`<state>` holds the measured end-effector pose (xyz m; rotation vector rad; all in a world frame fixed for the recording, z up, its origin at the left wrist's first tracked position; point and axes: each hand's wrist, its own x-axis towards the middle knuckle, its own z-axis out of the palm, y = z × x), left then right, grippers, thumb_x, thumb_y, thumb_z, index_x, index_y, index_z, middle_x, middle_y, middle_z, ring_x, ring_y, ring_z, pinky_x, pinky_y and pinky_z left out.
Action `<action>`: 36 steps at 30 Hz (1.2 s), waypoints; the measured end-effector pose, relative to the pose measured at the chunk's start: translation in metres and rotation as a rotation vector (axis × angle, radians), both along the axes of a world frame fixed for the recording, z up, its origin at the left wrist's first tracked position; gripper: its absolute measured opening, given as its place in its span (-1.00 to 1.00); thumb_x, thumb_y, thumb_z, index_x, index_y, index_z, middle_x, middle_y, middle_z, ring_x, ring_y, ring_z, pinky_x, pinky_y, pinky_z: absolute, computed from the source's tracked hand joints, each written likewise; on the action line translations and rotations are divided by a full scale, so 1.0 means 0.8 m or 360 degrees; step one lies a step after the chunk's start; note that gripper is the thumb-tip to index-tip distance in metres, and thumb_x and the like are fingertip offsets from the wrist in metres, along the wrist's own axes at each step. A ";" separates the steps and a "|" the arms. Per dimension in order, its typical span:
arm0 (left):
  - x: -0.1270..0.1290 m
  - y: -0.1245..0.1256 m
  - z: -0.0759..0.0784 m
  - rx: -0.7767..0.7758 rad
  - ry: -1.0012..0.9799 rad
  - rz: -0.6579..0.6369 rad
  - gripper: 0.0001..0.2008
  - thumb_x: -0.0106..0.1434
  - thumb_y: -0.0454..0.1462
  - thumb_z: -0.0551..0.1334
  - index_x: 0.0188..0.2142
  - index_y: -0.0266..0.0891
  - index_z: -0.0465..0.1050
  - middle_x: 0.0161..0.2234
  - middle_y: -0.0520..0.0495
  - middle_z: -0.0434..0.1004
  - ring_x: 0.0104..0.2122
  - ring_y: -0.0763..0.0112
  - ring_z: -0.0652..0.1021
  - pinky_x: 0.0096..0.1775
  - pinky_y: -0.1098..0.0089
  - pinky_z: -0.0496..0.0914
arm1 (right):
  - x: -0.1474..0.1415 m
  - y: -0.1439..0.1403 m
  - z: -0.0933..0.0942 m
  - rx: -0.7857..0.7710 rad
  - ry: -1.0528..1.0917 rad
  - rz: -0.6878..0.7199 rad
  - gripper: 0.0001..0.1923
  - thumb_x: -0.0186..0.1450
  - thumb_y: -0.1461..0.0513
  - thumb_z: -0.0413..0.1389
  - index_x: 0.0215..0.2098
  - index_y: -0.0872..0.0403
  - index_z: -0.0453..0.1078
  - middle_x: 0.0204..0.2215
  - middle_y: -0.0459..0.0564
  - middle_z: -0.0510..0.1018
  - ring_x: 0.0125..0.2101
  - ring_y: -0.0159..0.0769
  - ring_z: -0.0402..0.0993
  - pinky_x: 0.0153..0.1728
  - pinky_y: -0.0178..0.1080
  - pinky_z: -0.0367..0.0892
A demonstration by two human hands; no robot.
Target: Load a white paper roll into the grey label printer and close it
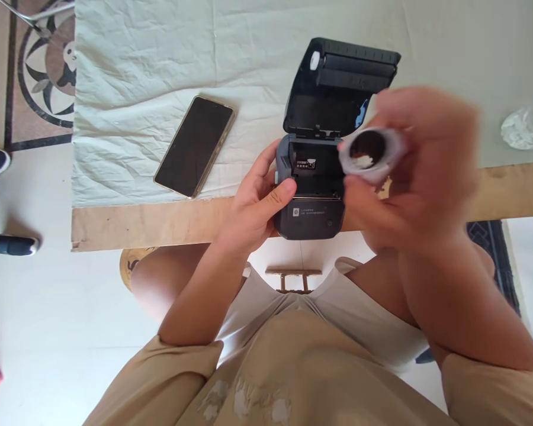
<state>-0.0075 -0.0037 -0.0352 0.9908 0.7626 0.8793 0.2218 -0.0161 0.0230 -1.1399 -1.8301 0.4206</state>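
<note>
A dark label printer [315, 216] rests at the table's front edge, its lid [326, 106] swung up and its paper bay bare. My left hand [262, 195] grips the printer's left side, thumb over the near rim. Held in my right hand [426, 160] is a small white paper roll [353, 163] with a dark hollow core, just above the right side of the bay. The right hand is blurred by motion, but its fingers close around the roll.
To the left a smartphone [195, 147] lies screen up on the pale tablecloth [142, 47]. A clear plastic bottle [526, 127] with a green part is at the far right. The bare wooden table edge [160, 222] runs along the front.
</note>
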 end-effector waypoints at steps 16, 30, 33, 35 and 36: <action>0.007 -0.004 0.000 0.0089 0.0015 0.0092 -0.16 0.34 0.26 0.39 0.49 0.21 0.22 0.34 -0.08 0.60 0.30 -0.18 0.67 0.10 -0.04 0.70 | -0.012 -0.005 -0.008 0.0601 -0.0393 0.0344 -0.93 0.41 0.21 0.27 -0.20 -0.06 0.46 -0.29 -0.18 0.71 -0.28 -0.24 0.67 -0.28 -0.04 0.43; -0.008 0.007 -0.020 0.0417 0.0096 -0.0050 0.16 0.06 0.15 0.65 0.54 0.12 0.20 0.36 -0.14 0.54 0.30 -0.26 0.62 0.14 -0.02 0.69 | 0.002 0.004 -0.010 0.0129 0.0131 -0.0036 -0.67 0.57 0.10 0.19 0.22 -0.45 0.57 0.10 -0.10 0.59 -0.14 -0.31 0.60 -0.51 -0.28 0.35; -0.010 0.009 -0.029 0.0467 0.0013 -0.0082 0.21 -0.02 0.17 0.69 0.53 0.19 0.21 0.44 -0.10 0.51 0.32 -0.31 0.62 0.16 -0.04 0.72 | 0.004 0.004 -0.017 0.0074 0.0042 -0.0039 -0.92 0.52 0.14 0.25 -0.08 -0.13 0.61 -0.02 -0.02 0.62 -0.34 -0.40 0.42 -0.48 -0.22 0.37; -0.008 0.008 -0.022 0.0429 0.0007 -0.0067 0.22 -0.06 0.22 0.70 0.51 0.19 0.25 0.44 -0.08 0.52 0.36 -0.34 0.60 0.22 -0.06 0.71 | 0.006 0.005 -0.022 -0.0081 0.0051 0.0018 -0.81 0.52 0.03 0.24 0.03 -0.13 0.58 0.07 0.02 0.60 -0.22 -0.32 0.51 -0.45 -0.22 0.43; -0.007 0.006 -0.014 0.0407 0.0009 -0.0042 0.20 -0.06 0.25 0.69 0.49 0.17 0.28 0.43 -0.07 0.54 0.35 -0.35 0.60 0.22 -0.06 0.71 | 0.007 0.005 -0.025 -0.0177 0.0077 0.0063 -0.69 0.51 -0.06 0.24 0.13 -0.16 0.54 0.10 0.03 0.58 -0.18 -0.30 0.53 -0.43 -0.23 0.45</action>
